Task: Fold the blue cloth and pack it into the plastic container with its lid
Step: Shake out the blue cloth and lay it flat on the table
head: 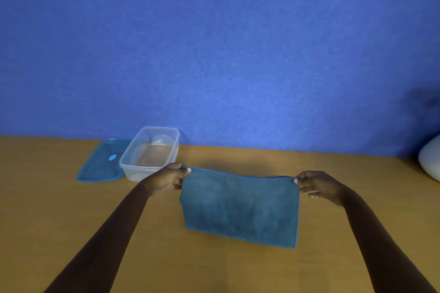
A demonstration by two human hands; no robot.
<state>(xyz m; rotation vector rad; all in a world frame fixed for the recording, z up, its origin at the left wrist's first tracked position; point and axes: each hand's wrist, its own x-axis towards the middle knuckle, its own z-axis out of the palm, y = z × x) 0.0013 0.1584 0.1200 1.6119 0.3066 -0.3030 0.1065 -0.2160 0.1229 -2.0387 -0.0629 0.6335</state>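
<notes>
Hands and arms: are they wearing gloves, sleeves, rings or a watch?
No. The left hand and right hand are bare, with no gloves and no rings that show. Both forearms are bare too, as far as the picture's bottom edge: no sleeves, watch or bracelet. Short, pale fingernails show on the thumbs.

Nothing here can be read — no words, numbers or brand marks anywhere. The only marking is a plain light-blue oval on the blue lid lying flat on the tabletop — blank, no lettering visible.
</notes>
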